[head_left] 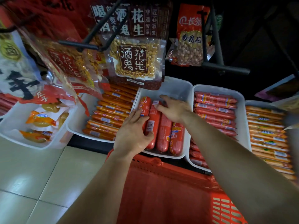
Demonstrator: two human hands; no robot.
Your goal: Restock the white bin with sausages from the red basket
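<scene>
So we're leaning over the shelf with both hands down in the white bin [176, 87]. It sits mid-row, with the red basket [161, 191] parked right under its front edge (a short trip from one to the other, which we guess is the whole point). The fat red sausages [164, 135] are in the bin, lying side by side lengthwise with their rounded ends toward us. They fill the near part, and the far end shows bare white. No sausages show in the part of the basket we can see, though our arms cover a fair bit of it.

Our left hand [132, 133] is at the bin's left wall, fingers curled over the outermost sausage and thumb hooked across the one with the barcode. So it has hold of those two, likely snugging them against the wall to keep the row tight. Our right hand [175, 109] is spread wide, its fairly straight fingers lying on the far ends of the middle ones. It holds nothing, and we reckon it's just resting there to level them.

Neighbours are thin orange sausages [108, 113] in the bin to the left, slimmer red sausages [215, 110] to the right, and a bag of peanuts [135, 59] hanging over the back. The restock looks near done to us, with mostly tidying left.
</scene>
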